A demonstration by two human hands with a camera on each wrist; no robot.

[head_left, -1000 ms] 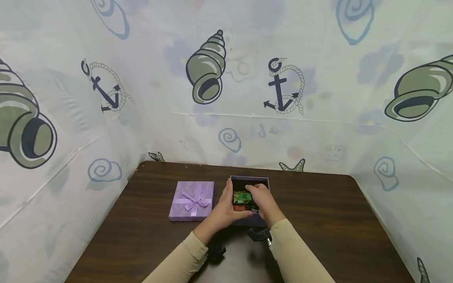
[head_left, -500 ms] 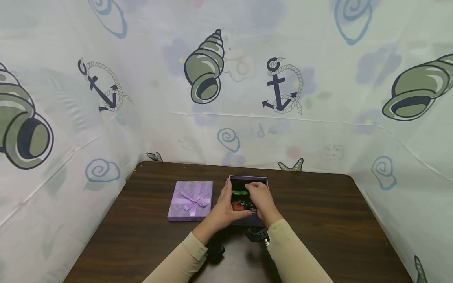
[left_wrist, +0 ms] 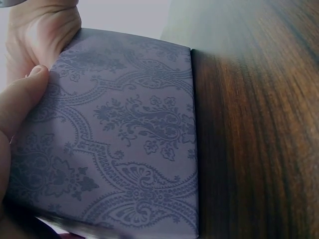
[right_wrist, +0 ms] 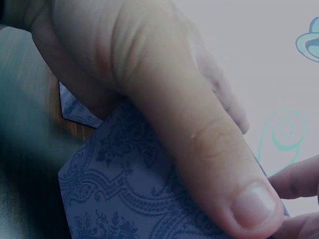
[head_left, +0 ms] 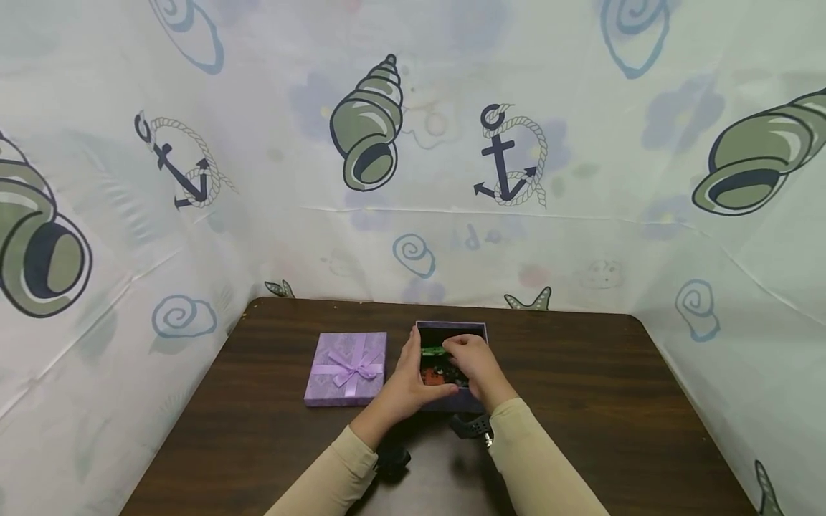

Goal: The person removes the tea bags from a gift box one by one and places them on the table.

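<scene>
In the head view an open purple box [head_left: 452,325] with a dark inside stands on the table. My left hand [head_left: 405,383] holds its near left corner, fingers along the left wall and thumb across the front. My right hand [head_left: 480,367] reaches in from the right and pinches the right end of a thin green board [head_left: 432,352], seen almost edge-on. A red-orange piece [head_left: 432,376] and small dark items lie below it. Both wrist views show the box's patterned outer wall [left_wrist: 129,139], and the right thumb [right_wrist: 199,139] is over the box; the board is hidden there.
Left of the box lies a lilac lid [head_left: 348,369] with a ribbon bow. The dark wooden table [head_left: 581,401] extends to both sides. A patterned cloth [head_left: 452,143] hangs behind it. Black wrist devices [head_left: 471,426] sit under the forearms.
The green board has turned from showing its flat face to a thin edge, uncovering more of the items beneath. Both hands stay in nearly the same place. The head view shifts slightly.
</scene>
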